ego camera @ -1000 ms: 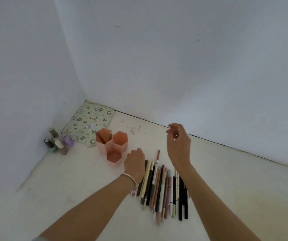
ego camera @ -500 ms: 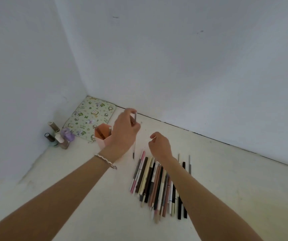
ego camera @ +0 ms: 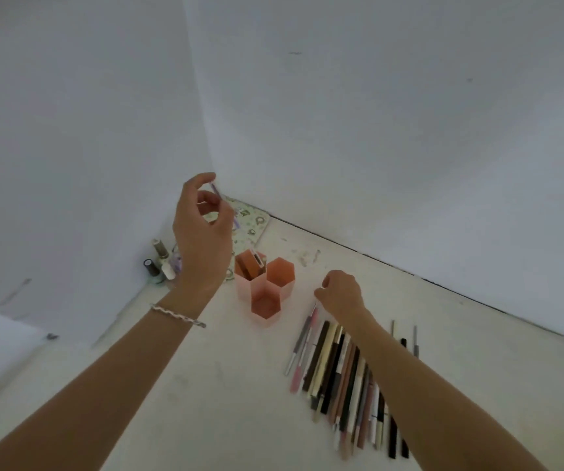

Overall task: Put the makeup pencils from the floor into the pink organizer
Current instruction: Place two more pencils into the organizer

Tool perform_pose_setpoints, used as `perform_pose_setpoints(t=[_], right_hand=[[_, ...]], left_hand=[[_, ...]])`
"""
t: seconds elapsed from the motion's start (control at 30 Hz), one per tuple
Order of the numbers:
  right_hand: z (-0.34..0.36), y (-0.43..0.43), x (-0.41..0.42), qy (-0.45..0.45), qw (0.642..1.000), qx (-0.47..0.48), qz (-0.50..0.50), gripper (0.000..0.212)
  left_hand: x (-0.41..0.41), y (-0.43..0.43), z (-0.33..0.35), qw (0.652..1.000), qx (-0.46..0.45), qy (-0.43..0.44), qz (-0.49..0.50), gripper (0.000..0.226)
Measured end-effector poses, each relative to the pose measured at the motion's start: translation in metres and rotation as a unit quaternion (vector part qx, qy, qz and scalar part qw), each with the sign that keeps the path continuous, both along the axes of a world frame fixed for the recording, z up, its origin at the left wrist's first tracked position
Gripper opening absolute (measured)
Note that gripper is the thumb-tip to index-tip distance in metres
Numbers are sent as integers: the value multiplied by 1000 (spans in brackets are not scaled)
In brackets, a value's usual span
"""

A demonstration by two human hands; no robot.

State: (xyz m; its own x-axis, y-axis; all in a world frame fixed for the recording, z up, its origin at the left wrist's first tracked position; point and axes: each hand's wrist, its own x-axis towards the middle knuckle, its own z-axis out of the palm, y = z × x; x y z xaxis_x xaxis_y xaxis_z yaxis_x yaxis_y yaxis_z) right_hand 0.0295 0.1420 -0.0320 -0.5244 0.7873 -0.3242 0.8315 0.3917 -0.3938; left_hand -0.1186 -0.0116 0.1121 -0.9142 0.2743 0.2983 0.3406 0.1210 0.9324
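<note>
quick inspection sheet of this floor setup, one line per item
surface: pale floor, scuffed near the wall
job's things: pink organizer, three hexagon cells, back-left one already holds items; makeup pencils lie in a row beside it
clutter: nail polish bottles and patterned pouch in the corner
grippers: left hand pinches a thin pencil, raised in the air; right hand curled at the row's far end, grip unclear
cables: nothing seen
surroundings: white walls

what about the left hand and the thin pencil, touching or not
Touching. The head view shows the left hand pinching the thin pencil between its fingertips, up off the floor.
</note>
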Motion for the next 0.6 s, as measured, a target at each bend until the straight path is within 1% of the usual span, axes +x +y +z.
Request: perform_pose_setpoints(t=[0.1, 0.13, 0.17, 0.27, 0.33, 0.4, 0.47, 0.5, 0.53, 0.6], right_hand=[[5, -9, -5, -25, 999, 2, 22, 38], [3, -15, -7, -36, 999, 4, 29, 40], [-1, -22, -10, -46, 998, 10, 36, 39], [-11, -32, -14, -59, 997, 25, 39, 25], [-11, -32, -14, -41, 999, -6, 12, 20], [-3, -26, -12, 2, 998, -44, -43, 18], [12, -11, -8, 82, 988, -57, -117, 22], [24, -1, -6, 128, 979, -54, -149, 20], [39, 9, -5, 179, 966, -47, -182, 17], [73, 25, -6, 291, 926, -33, -239, 12]], left_hand=[[-6, -4, 3, 1000, 13, -25, 11, 37], [-7, -5, 3, 999, 17, -27, 12, 37], [-7, -5, 2, 999, 18, -25, 9, 36], [-7, -7, -1, 1000, 11, -18, 0, 35], [-8, -8, -1, 1000, 10, -13, -3, 35], [-10, -8, 0, 1000, 13, -10, -1, 35], [-15, -9, 1, 999, 31, -4, 7, 35], [-18, -10, 2, 999, 46, 0, 15, 36], [-22, -10, 1, 998, 60, 4, 25, 36], [-29, -10, -2, 996, 79, 13, 40, 36]])
